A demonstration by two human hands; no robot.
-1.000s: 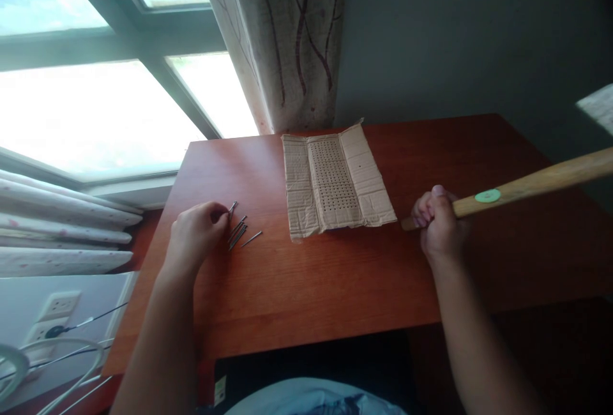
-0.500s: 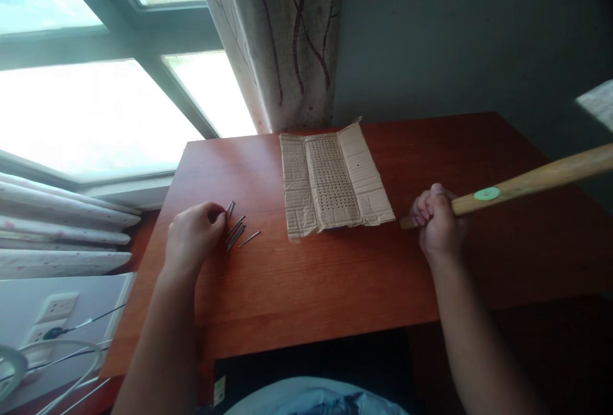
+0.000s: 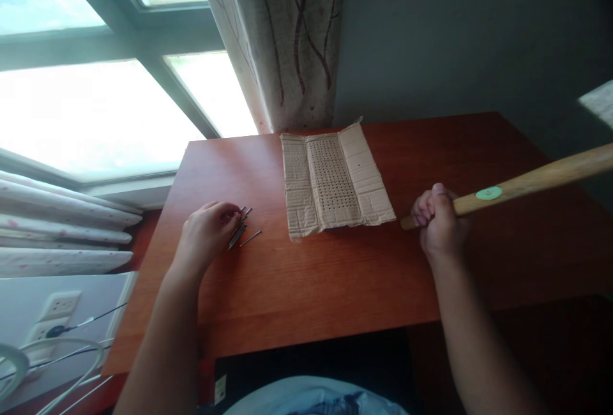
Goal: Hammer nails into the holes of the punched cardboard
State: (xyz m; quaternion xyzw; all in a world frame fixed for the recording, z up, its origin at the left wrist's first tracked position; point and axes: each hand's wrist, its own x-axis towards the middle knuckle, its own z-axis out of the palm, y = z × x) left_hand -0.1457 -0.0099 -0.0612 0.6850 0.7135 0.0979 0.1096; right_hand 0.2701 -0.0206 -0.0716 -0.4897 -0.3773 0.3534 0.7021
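Observation:
My left hand rests on the red-brown table, its fingertips pinched on a nail at the edge of a small pile of steel nails. My right hand is closed round the end of a long wooden handle with a green sticker. The handle runs up and off the right edge, so its head is out of sight. Between the hands lies a flattened piece of cardboard whose middle strip is full of small holes.
A patterned curtain hangs behind the table's far edge, beside a bright window. Folded pale fabric lies at the left. Wall sockets and cables sit low at the left. A grey wall stands behind.
My left hand has shifted a little to the right, over the nails, and its fingers have closed on one. The right hand and the handle have stayed in place.

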